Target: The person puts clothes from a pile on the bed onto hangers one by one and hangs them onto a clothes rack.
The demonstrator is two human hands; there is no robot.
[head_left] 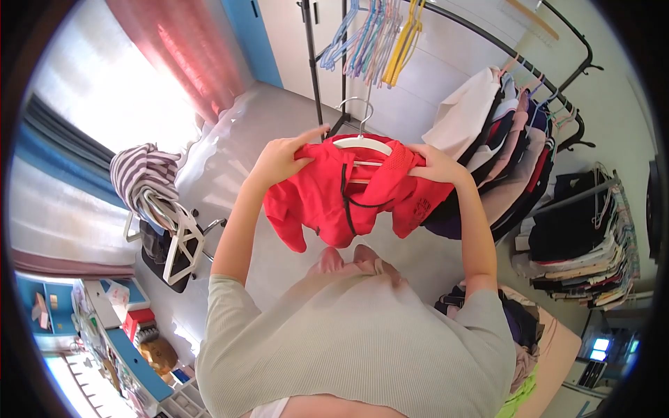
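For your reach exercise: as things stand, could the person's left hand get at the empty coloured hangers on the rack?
Probably yes. The left hand grips the red garment, but only open air separates it from the coloured hangers above.

Both my arms reach forward, bare to the short sleeves and bent at the elbows. My left hand [282, 159] curls shut over the cloth at one shoulder, thumb on top. My right hand [433, 165] grips the other shoulder, fingers folded tight, both wrists level at chest height.
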